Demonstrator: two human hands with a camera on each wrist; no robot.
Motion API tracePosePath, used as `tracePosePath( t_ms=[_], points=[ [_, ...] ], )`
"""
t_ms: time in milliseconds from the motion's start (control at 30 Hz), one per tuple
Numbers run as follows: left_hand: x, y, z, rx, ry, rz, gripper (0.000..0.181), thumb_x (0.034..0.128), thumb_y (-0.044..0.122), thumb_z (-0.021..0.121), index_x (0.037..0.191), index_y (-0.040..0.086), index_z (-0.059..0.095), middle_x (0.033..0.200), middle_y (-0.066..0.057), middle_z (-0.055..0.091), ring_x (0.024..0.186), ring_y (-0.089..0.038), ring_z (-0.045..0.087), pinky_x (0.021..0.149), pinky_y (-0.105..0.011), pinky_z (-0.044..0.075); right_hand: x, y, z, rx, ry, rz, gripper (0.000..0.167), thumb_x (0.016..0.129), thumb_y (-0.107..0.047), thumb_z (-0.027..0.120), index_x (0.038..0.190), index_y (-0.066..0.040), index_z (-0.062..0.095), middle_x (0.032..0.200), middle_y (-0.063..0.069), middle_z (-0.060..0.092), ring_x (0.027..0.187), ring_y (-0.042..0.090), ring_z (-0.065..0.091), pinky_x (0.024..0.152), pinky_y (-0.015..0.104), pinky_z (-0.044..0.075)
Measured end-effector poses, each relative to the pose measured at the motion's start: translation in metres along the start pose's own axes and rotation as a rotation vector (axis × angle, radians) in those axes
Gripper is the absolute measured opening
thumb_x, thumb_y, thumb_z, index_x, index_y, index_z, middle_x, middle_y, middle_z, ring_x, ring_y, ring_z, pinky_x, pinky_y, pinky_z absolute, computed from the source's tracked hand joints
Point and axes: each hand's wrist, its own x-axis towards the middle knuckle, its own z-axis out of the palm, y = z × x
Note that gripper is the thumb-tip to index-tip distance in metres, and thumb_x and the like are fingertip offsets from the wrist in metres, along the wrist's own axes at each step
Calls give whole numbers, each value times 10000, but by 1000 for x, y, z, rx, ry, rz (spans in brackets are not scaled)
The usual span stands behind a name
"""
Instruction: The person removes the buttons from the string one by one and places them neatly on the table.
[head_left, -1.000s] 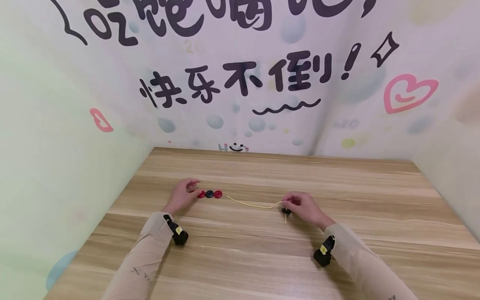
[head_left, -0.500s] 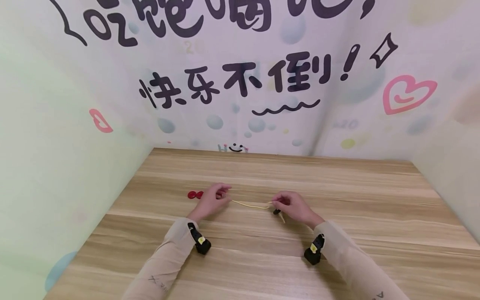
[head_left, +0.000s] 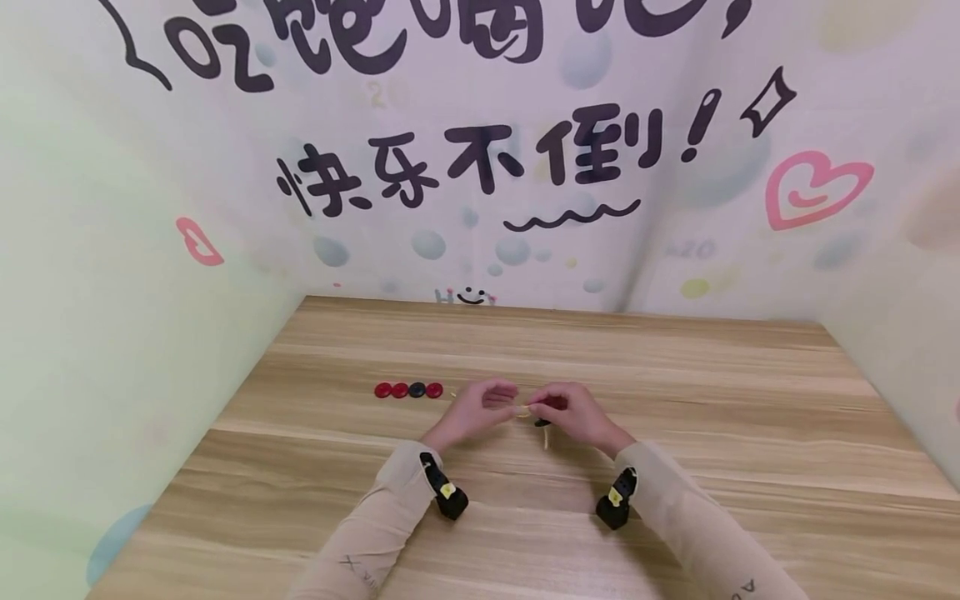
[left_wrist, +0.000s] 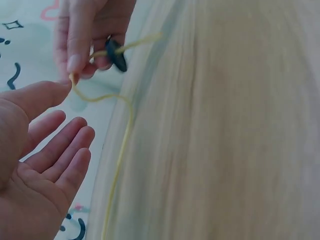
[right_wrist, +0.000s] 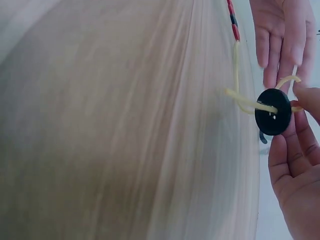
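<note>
My right hand point(head_left: 576, 412) pinches a yellow cord point(right_wrist: 237, 70) between thumb and fingers. A black button point(right_wrist: 272, 112) is threaded on this cord beside the right fingertips, tilted on edge, with a short cord end sticking out past it. Close on the left, my left hand point(head_left: 480, 407) has its fingers loosely extended. In the left wrist view, the left thumb point(left_wrist: 47, 96) reaches the cord at the right fingertips. From there the cord hangs in a curve and runs along the table. Part of the cord is hidden behind the left hand in the head view.
Left of the hands, red buttons point(head_left: 383, 390) and a dark button point(head_left: 417, 390) lie in a touching row on the wood-grain table point(head_left: 675, 375). Beyond the table's back edge hangs a printed cloth point(head_left: 480, 250). Each wrist wears a small black camera point(head_left: 452, 502).
My left hand has moved right from the button row to the right hand, uncovering the row. The right hand has shifted slightly left, carrying the cord and black button.
</note>
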Motion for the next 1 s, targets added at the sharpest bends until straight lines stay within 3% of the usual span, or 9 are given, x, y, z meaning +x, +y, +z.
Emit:
tracePosePath(
  t_ms=[100,233,667,1000],
  points=[
    [2,2,8,-1,-37,38,382,812,120,638,1139,-50,537,1113,-162,575,1008,-255,552,859,-286,436,3,13,4,2,21,-13,118,826,-6,591,912,53,644,894,161,639,775,206,596,647,221,482],
    [1,3,16,-4,-29,58,334,813,87,628,1108,-53,558,1063,-169,596,945,-253,579,809,-257,460,5,24,6,20,40,15,124,832,-62,602,918,9,656,900,122,646,751,121,584,628,217,480],
    [-2,5,18,67,85,-45,164,848,203,600,846,54,670,720,-9,638,664,-72,565,595,-203,447,6,28,6,-11,54,69,107,830,-64,607,915,-28,659,873,81,646,736,147,594,625,236,485],
    [-4,7,16,42,108,-49,154,847,161,600,831,34,684,722,-37,652,654,-60,558,588,-191,439,3,33,7,-60,61,40,98,815,-37,617,900,-9,658,884,92,644,759,157,602,661,241,489]
  ],
)
